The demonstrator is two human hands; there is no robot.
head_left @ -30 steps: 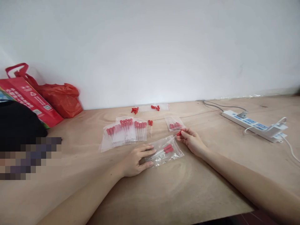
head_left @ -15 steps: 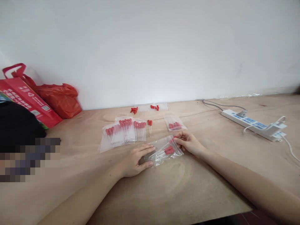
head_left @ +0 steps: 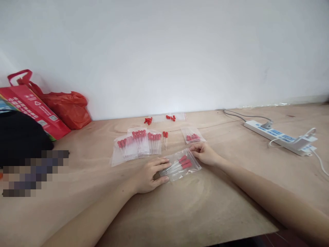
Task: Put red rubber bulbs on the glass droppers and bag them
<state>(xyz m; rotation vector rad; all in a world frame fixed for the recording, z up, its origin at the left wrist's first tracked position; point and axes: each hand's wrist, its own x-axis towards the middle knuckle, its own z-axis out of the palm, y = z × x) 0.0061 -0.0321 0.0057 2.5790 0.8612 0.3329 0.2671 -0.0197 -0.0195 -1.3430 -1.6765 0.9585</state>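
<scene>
A clear zip bag [head_left: 177,175] lies on the wooden table in front of me, with several red-bulbed droppers [head_left: 185,162] inside, bulbs toward its right end. My left hand [head_left: 154,174] rests on the bag's left end, fingers spread around the dropper tips. At the bag's upper right corner, my right hand [head_left: 203,152] pinches the edge. Two loose droppers [head_left: 165,137] lie beyond the bag. Filled bags [head_left: 138,142] overlap to their left, and another filled bag [head_left: 192,134] is behind my right hand.
Loose red bulbs [head_left: 148,120] and a bag with more bulbs [head_left: 171,117] lie near the wall. A white power strip [head_left: 277,137] with cables is at the right. Red bags [head_left: 69,108] and a black item [head_left: 23,139] stand at the left.
The dropper at the bag's mouth has gone fully inside, beside the others. My right fingers have moved from its red bulb to the bag's corner.
</scene>
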